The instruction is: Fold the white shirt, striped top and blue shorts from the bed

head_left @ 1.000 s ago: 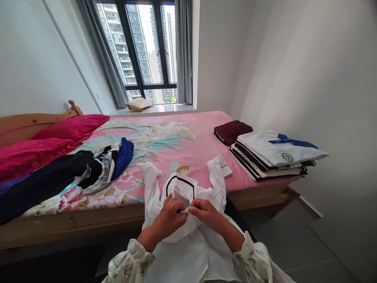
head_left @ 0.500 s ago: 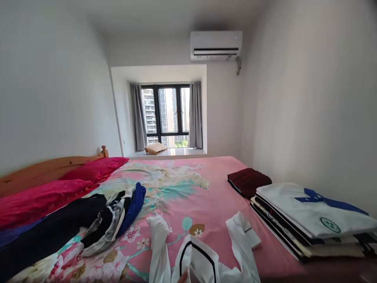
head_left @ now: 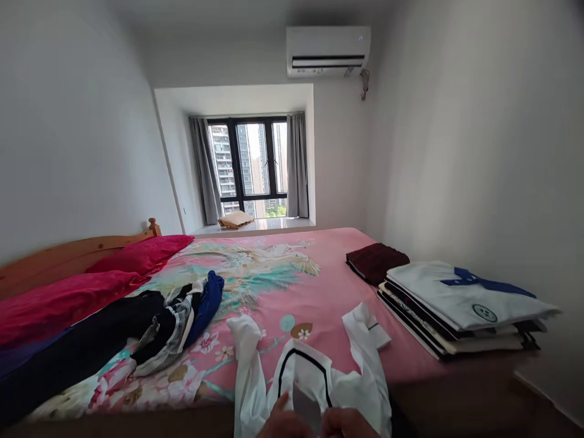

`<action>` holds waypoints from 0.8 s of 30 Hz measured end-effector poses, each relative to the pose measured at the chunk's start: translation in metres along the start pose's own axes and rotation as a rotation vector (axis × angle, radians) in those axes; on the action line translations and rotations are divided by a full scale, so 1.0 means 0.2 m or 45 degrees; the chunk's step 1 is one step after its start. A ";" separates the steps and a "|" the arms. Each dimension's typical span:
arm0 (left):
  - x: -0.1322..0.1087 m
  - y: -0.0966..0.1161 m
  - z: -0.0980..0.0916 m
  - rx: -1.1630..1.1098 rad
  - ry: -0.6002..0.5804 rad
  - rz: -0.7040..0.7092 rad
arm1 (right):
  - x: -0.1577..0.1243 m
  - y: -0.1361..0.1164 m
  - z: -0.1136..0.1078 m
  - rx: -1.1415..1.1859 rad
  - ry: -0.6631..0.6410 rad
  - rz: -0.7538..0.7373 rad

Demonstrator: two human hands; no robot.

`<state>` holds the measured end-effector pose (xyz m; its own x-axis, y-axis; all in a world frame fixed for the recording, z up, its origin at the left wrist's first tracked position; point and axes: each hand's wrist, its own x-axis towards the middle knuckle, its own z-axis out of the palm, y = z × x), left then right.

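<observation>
A white long-sleeved shirt (head_left: 369, 377) lies at the near edge of the bed, its sleeves stretched out to either side. Black trim runs along its upright collar (head_left: 303, 359). My left hand (head_left: 283, 421) is closed on the left side of the collar, a fingertip showing against the cloth. On the collar's right side, my right hand (head_left: 347, 423) is closed too, with fingers curled at the fabric. The lower parts of both hands are cut off by the bottom of the picture.
Folded clothes (head_left: 456, 298) are stacked on the bed's right side, a dark red folded garment (head_left: 378, 261) behind them. Loose dark clothes (head_left: 114, 328) lie on the left, near red pillows (head_left: 68, 298). The bed (head_left: 328, 286) has a pink floral sheet.
The view has tilted down and shifted slightly. My right hand has come into view at the collar, and more of my left hand shows. The collar stands a little higher in the picture.
</observation>
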<state>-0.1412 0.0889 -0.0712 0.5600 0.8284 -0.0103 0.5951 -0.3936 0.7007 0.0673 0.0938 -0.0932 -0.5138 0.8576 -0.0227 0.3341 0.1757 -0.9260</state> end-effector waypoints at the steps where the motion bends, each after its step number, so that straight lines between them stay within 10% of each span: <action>1: -0.02 0.02 0.02 0.001 0.028 -0.017 | -0.03 -0.01 0.00 0.046 -0.014 -0.008; 15: 0.03 0.12 0.04 -0.090 0.055 -0.100 | -0.09 -0.05 -0.09 0.202 0.012 -0.025; 24: -0.05 0.20 -0.05 0.669 0.188 0.032 | -0.10 -0.11 -0.09 -0.558 0.331 -0.318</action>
<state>-0.1285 0.0686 -0.0363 0.5132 0.8485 0.1289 0.8118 -0.5287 0.2479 0.0853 0.0819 -0.0660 -0.4265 0.8453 0.3218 0.5528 0.5252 -0.6469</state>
